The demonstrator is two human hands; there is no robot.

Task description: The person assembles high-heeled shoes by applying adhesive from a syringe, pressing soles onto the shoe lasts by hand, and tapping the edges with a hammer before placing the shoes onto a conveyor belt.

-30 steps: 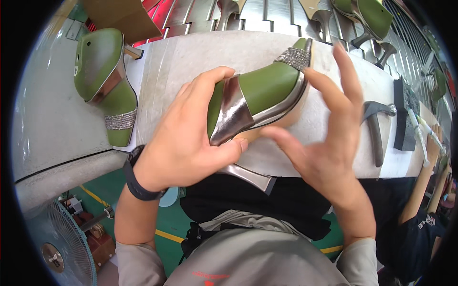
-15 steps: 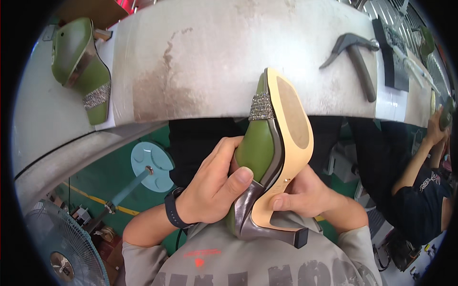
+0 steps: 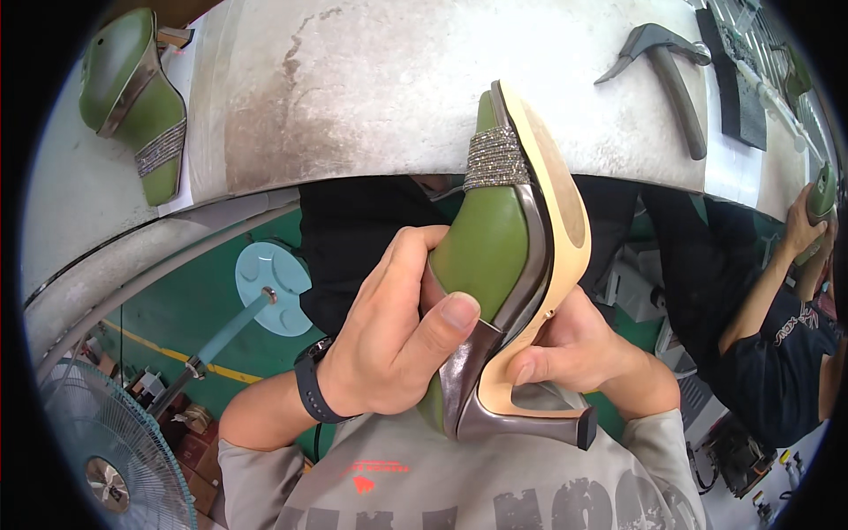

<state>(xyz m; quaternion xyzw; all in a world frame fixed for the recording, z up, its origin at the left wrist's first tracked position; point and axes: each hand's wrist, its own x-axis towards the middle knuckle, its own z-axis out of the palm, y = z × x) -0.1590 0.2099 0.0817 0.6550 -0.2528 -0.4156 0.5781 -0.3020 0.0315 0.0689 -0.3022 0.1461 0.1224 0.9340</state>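
A high-heeled sandal on a green shoe last [image 3: 495, 247] is held in front of my body, toe pointing away and heel toward me. It has a glittering strap [image 3: 496, 159] across the toes, a dark metallic back and heel [image 3: 530, 427], and a tan sole [image 3: 552, 190] facing right. My left hand [image 3: 384, 340] is closed round its left side, thumb pressed on the metallic back part. My right hand [image 3: 574, 353] grips it from behind the sole, thumb at the arch by the heel; its other fingers are mostly hidden.
A bench [image 3: 389, 97] spans ahead, its near edge close to the sandal's toe. A matching sandal on a last [image 3: 163, 115] lies at left. A claw hammer [image 3: 678, 97] lies at right. A fan [image 3: 110, 468] stands lower left. At far right, a co-worker's hand [image 3: 802, 228] holds another green piece.
The sandal has turned slightly, showing more of its green side and less of the sole. Its toe sits higher in the picture. Both hands keep their hold; the bench has shifted up in view.
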